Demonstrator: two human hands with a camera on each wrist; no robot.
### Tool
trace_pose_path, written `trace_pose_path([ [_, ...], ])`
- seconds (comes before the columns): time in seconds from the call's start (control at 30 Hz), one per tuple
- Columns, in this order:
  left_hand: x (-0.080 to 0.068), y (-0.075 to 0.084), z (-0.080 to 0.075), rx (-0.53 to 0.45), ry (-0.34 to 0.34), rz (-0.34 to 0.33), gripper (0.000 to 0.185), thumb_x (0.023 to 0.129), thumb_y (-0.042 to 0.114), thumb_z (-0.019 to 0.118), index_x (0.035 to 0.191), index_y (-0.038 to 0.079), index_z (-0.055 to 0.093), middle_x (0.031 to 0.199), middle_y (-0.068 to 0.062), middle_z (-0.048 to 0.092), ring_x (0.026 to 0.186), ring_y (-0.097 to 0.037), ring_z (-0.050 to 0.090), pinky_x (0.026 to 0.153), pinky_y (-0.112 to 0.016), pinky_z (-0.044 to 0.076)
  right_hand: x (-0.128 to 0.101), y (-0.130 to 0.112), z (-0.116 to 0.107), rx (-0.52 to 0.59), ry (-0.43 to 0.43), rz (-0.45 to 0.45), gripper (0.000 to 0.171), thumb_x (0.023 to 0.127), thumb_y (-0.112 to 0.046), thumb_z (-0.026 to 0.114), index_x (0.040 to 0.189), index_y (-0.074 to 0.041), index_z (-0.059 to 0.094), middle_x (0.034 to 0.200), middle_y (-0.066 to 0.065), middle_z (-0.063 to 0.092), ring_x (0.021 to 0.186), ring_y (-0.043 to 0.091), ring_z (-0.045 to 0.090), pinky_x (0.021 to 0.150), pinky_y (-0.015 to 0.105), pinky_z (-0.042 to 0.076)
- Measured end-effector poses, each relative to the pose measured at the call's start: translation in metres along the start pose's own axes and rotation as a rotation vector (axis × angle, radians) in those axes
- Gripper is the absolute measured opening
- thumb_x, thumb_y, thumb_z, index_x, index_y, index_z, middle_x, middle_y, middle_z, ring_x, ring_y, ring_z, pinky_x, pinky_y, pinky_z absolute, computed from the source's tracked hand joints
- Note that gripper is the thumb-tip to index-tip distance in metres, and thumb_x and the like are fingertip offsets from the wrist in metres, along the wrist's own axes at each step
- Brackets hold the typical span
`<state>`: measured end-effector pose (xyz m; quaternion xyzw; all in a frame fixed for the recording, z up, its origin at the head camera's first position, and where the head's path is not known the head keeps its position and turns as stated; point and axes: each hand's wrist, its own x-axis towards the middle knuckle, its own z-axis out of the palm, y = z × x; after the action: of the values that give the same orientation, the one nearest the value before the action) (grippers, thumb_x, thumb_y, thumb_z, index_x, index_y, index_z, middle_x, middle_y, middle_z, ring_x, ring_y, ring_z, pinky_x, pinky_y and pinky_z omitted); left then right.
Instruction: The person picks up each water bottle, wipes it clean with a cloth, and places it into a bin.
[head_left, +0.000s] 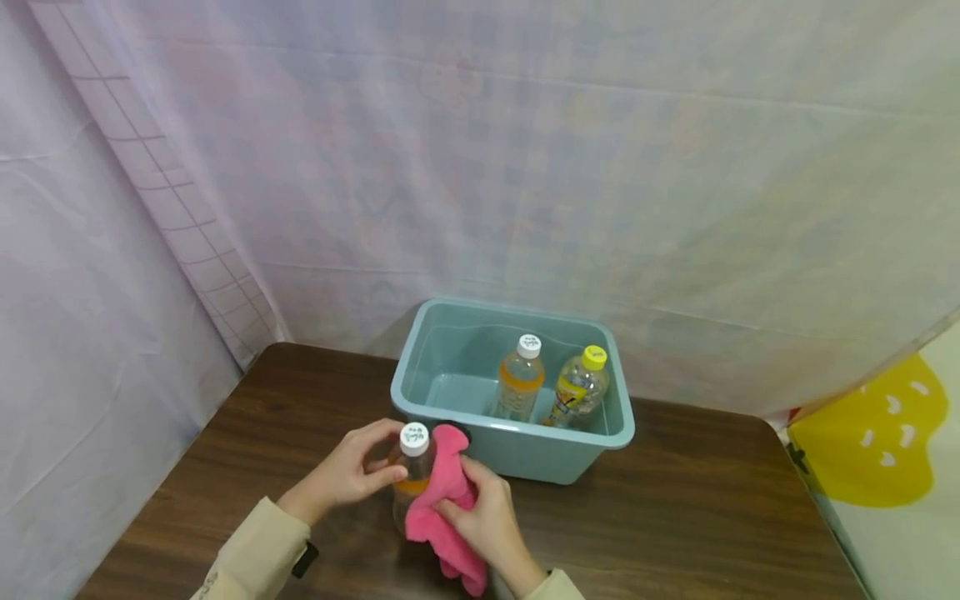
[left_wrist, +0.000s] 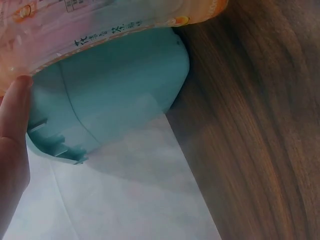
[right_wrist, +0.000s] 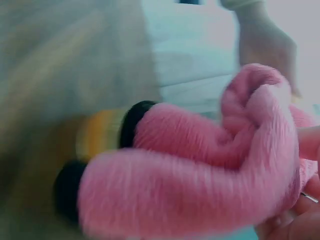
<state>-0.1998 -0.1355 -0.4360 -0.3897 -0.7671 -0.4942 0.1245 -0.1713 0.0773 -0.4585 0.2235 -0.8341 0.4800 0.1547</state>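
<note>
My left hand (head_left: 352, 467) grips a clear plastic bottle (head_left: 402, 500) around its upper part, thumb and fingers just below the white cap (head_left: 414, 438). In the left wrist view, one finger touches the bottle's printed orange label (left_wrist: 125, 30). A pink fluffy cloth (head_left: 446, 479) is bunched in my right hand (head_left: 487, 508), lying against the bottle's right side and covering part of it. Seen from the right wrist, the folded cloth (right_wrist: 200, 185) has dark bands at its ends, and the left hand (right_wrist: 267, 55) is behind it.
Just behind the hands, a blue-green plastic bin (head_left: 517, 446) stands on the brown wooden table (head_left: 675, 517). Inside it are a white-capped bottle (head_left: 521, 383) and a yellow-capped bottle (head_left: 581, 387). A pale curtain (head_left: 525, 167) hangs along the table's back edge.
</note>
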Motion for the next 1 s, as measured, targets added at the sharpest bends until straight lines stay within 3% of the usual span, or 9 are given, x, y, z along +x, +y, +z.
trace_pose_path([
  [0.2,0.000,0.000,0.000,-0.005,-0.006,0.005,0.039,0.075,-0.001,0.070,0.110,-0.002,0.054,0.101,-0.012,0.057,0.090,-0.006,0.050,0.065,-0.034,0.054,0.018,-0.026,-0.015,-0.046,0.009,-0.107,0.045,0.059,-0.004,0.080,0.102,-0.003,0.066,0.092,0.006,0.065,0.081,0.014,0.060,0.069,0.027,0.050],
  [0.4,-0.002,-0.005,0.000,0.009,-0.001,0.050,0.040,0.073,-0.003,0.070,0.110,-0.003,0.053,0.099,-0.013,0.057,0.093,-0.004,0.049,0.064,-0.036,0.053,0.025,-0.038,-0.014,-0.070,0.028,-0.091,0.047,0.060,-0.009,0.082,0.104,-0.004,0.066,0.089,0.004,0.064,0.078,0.013,0.059,0.067,0.026,0.050],
  [0.73,0.000,0.000,0.001,0.037,-0.014,-0.025,0.037,0.076,0.003,0.070,0.109,0.000,0.053,0.101,-0.009,0.057,0.096,-0.005,0.050,0.070,-0.036,0.053,0.003,-0.013,0.000,0.003,0.059,0.017,0.049,0.057,-0.003,0.080,0.103,-0.001,0.063,0.091,0.007,0.066,0.079,0.015,0.061,0.069,0.029,0.051],
  [0.9,-0.001,0.000,0.001,0.037,-0.007,-0.029,0.037,0.074,0.001,0.071,0.108,0.001,0.054,0.100,-0.010,0.057,0.096,-0.005,0.050,0.070,-0.031,0.052,-0.012,0.007,0.014,0.068,0.021,0.120,0.040,0.058,0.003,0.075,0.096,-0.003,0.061,0.082,0.005,0.066,0.071,0.008,0.057,0.063,0.024,0.049],
  [1.0,-0.002,0.000,0.001,0.026,-0.005,-0.033,0.037,0.075,0.002,0.071,0.108,0.001,0.054,0.101,-0.010,0.057,0.097,-0.004,0.050,0.070,-0.031,0.052,-0.018,0.014,0.018,0.071,0.000,0.134,0.036,0.058,0.003,0.074,0.089,-0.004,0.060,0.076,0.003,0.063,0.066,0.005,0.053,0.058,0.022,0.047],
])
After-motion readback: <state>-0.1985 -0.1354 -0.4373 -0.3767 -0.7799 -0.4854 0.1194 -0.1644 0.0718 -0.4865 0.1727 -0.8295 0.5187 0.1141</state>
